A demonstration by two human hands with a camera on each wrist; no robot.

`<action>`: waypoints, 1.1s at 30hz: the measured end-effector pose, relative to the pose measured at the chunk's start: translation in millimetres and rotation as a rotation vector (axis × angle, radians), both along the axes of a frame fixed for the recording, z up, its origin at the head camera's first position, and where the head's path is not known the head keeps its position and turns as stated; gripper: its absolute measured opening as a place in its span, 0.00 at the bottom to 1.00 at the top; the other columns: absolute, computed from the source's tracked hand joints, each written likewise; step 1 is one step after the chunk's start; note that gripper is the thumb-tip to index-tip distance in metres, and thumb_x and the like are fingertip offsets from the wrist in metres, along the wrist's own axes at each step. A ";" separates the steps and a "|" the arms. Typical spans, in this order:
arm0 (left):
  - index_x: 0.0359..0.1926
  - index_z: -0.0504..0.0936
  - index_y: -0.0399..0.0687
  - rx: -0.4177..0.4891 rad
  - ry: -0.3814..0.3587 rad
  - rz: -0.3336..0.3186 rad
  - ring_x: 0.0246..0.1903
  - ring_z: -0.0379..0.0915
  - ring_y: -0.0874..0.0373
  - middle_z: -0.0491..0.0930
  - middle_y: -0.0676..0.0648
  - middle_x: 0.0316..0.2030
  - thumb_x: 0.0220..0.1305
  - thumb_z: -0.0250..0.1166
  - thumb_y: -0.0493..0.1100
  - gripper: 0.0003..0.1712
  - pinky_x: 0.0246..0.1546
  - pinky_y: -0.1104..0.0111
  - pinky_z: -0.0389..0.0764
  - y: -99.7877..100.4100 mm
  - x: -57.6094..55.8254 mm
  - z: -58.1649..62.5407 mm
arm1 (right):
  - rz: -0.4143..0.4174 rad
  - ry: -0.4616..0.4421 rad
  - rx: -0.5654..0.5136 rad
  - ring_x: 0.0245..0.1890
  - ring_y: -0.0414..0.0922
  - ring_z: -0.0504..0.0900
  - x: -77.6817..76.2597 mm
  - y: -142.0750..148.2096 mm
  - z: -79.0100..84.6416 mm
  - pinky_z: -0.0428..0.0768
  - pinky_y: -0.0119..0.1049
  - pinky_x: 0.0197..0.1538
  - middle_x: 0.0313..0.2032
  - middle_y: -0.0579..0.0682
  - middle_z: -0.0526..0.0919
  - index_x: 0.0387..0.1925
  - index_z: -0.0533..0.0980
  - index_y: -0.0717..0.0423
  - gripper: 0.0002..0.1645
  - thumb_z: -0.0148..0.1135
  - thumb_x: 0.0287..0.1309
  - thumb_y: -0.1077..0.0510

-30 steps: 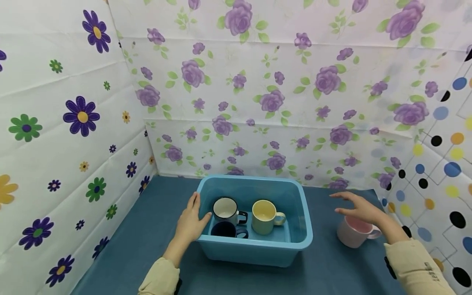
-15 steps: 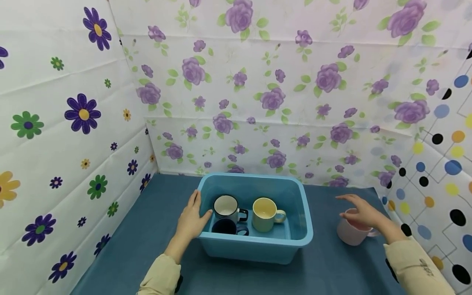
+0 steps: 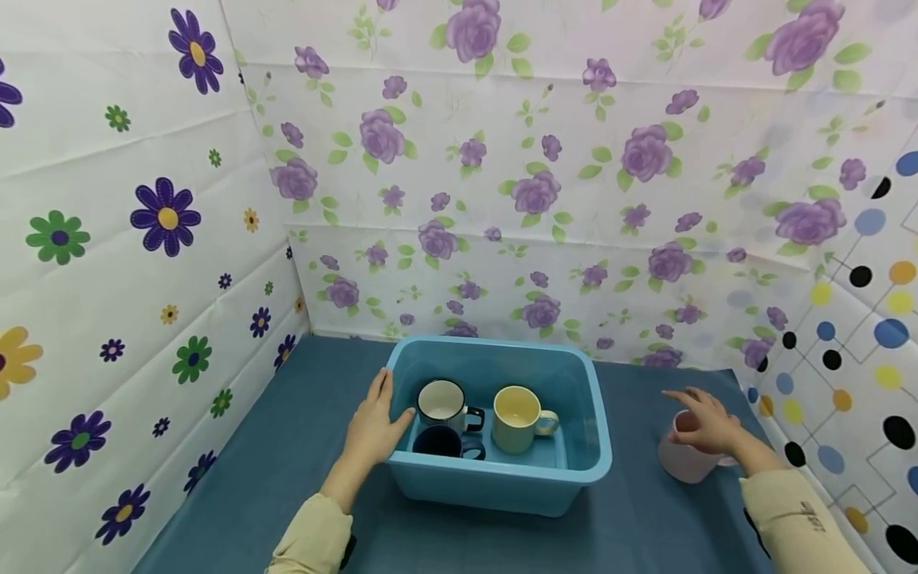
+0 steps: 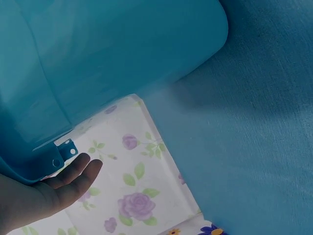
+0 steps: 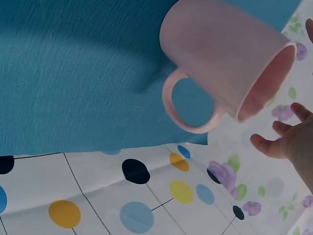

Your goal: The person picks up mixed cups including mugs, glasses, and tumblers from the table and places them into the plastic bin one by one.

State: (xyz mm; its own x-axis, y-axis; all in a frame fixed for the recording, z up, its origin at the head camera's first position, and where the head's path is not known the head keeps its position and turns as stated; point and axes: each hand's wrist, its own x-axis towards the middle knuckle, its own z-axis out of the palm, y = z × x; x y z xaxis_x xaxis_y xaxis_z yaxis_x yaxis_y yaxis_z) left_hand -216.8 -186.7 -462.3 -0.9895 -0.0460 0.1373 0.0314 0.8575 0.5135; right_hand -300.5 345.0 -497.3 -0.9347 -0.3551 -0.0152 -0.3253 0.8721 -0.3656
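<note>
A blue plastic bin point(image 3: 495, 485) stands on the dark blue cloth, with my left hand point(image 3: 369, 430) resting on its left rim. The left fingers lie fairly straight along the rim; in the left wrist view, the hand point(image 4: 54, 196) shows beside the bin wall point(image 4: 122, 44). Inside the bin are a white mug with a black rim point(image 3: 441, 402), a dark navy mug point(image 3: 437, 441) and a yellow mug point(image 3: 516, 418). Right of the bin, an upright pink mug point(image 3: 684, 461) sits below my right hand point(image 3: 710, 426), whose spread fingers hover over its opening. The right wrist view shows the pink mug's handle point(image 5: 171, 100) and fingertips point(image 5: 261, 144) apart from the rim.
Flowered sheets form the back wall point(image 3: 488, 199) and left wall point(image 3: 129, 279). A dotted sheet point(image 3: 861, 383) closes off the right, close to my right forearm. Blue cloth point(image 3: 287, 446) covers the table around the bin.
My right hand has moved slightly right and lower over the pink mug, its fingers shifting around the opening. My left hand stays on the bin's rim. The head view has shifted slightly.
</note>
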 end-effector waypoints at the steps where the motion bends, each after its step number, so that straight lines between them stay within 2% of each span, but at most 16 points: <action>1: 0.73 0.47 0.36 0.001 -0.003 -0.002 0.62 0.60 0.32 0.45 0.37 0.73 0.66 0.58 0.50 0.44 0.56 0.40 0.66 0.2 -0.3 0.5 | -0.004 -0.012 0.002 0.57 0.81 0.52 -0.5 -0.4 0.2 0.57 0.81 0.43 0.62 0.79 0.51 0.65 0.60 0.59 0.46 0.70 0.49 0.50; 6: 0.73 0.46 0.37 0.010 -0.013 0.000 0.63 0.59 0.33 0.44 0.38 0.73 0.66 0.58 0.51 0.45 0.57 0.40 0.66 1.6 -0.3 1.3 | -0.014 -0.074 -0.009 0.55 0.85 0.52 -1.7 -1.0 1.4 0.57 0.81 0.42 0.62 0.81 0.46 0.66 0.57 0.61 0.48 0.71 0.47 0.53; 11: 0.73 0.47 0.37 0.020 -0.006 0.007 0.63 0.59 0.32 0.45 0.38 0.73 0.66 0.58 0.50 0.44 0.57 0.40 0.65 1.8 0.9 0.8 | -0.006 -0.133 0.007 0.54 0.86 0.54 -4.9 -0.4 -1.7 0.62 0.76 0.43 0.61 0.83 0.46 0.66 0.57 0.65 0.48 0.70 0.49 0.54; 16: 0.73 0.48 0.37 0.011 0.001 0.007 0.62 0.60 0.32 0.46 0.38 0.73 0.66 0.58 0.50 0.43 0.56 0.40 0.66 2.0 0.9 0.7 | 0.003 -0.156 0.050 0.52 0.83 0.60 -6.8 1.3 2.2 0.70 0.67 0.42 0.59 0.85 0.51 0.63 0.60 0.68 0.45 0.69 0.50 0.52; 20: 0.73 0.48 0.37 0.008 -0.003 0.006 0.62 0.60 0.32 0.46 0.37 0.73 0.66 0.57 0.50 0.43 0.56 0.40 0.66 2.4 1.1 1.9 | 0.020 -0.174 0.034 0.48 0.78 0.67 -6.7 5.6 6.5 0.76 0.56 0.39 0.56 0.86 0.55 0.60 0.63 0.73 0.43 0.70 0.48 0.55; 22: 0.73 0.48 0.36 0.009 -0.003 0.007 0.62 0.60 0.31 0.46 0.37 0.73 0.66 0.57 0.49 0.43 0.56 0.40 0.65 2.4 1.4 2.3 | 0.026 -0.182 0.018 0.47 0.74 0.70 -6.6 7.6 6.1 0.76 0.55 0.38 0.54 0.85 0.57 0.58 0.63 0.74 0.42 0.71 0.46 0.56; 27: 0.73 0.48 0.36 0.003 -0.001 0.006 0.63 0.59 0.32 0.46 0.37 0.73 0.67 0.57 0.49 0.43 0.57 0.40 0.65 1.6 2.6 2.9 | 0.018 -0.151 0.028 0.41 0.65 0.74 -5.9 10.7 -1.6 0.77 0.52 0.36 0.51 0.81 0.63 0.58 0.65 0.71 0.43 0.73 0.42 0.57; 33: 0.73 0.47 0.37 -0.002 -0.007 -0.001 0.64 0.58 0.32 0.45 0.37 0.73 0.67 0.57 0.49 0.43 0.57 0.41 0.65 0.2 0.8 2.6 | 0.028 -0.030 0.075 0.38 0.64 0.76 -5.2 12.8 -11.3 0.76 0.53 0.34 0.50 0.77 0.67 0.56 0.68 0.68 0.41 0.74 0.41 0.55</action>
State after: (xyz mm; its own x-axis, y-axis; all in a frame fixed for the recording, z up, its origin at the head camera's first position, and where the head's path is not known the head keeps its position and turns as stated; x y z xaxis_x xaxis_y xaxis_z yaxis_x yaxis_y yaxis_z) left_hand -216.1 -186.5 -459.7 -0.9905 -0.0443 0.1302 0.0290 0.8583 0.5123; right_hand -305.7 357.8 -508.6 -0.9233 -0.3775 -0.0704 -0.3395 0.8882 -0.3097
